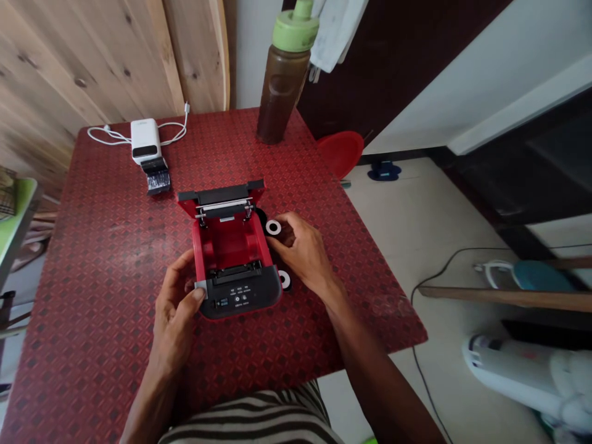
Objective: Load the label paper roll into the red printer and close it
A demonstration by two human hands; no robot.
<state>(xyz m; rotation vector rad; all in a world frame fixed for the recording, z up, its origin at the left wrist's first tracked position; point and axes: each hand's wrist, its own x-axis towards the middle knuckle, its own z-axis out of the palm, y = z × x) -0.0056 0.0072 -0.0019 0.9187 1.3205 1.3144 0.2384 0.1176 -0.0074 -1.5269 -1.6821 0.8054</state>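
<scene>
A small red printer [231, 253] with a dark grey front panel stands in the middle of the red patterned table [102, 246]. Its lid [222, 198] is flipped up and the red bay inside holds nothing. My left hand [178, 302] grips the printer's left front corner, thumb on the grey edge. My right hand [300, 250] rests at the printer's right side, fingers curled around a black piece with a white ring [273, 227]. A second black piece with a white ring [284, 280] lies by the printer's right front corner, under my wrist.
A white charger block with a cable [145, 139] and a small black part [157, 176] lie at the table's far left. A brown bottle with a green cap [283, 80] stands at the far edge. A red dish [341, 152] and cables lie on the floor to the right.
</scene>
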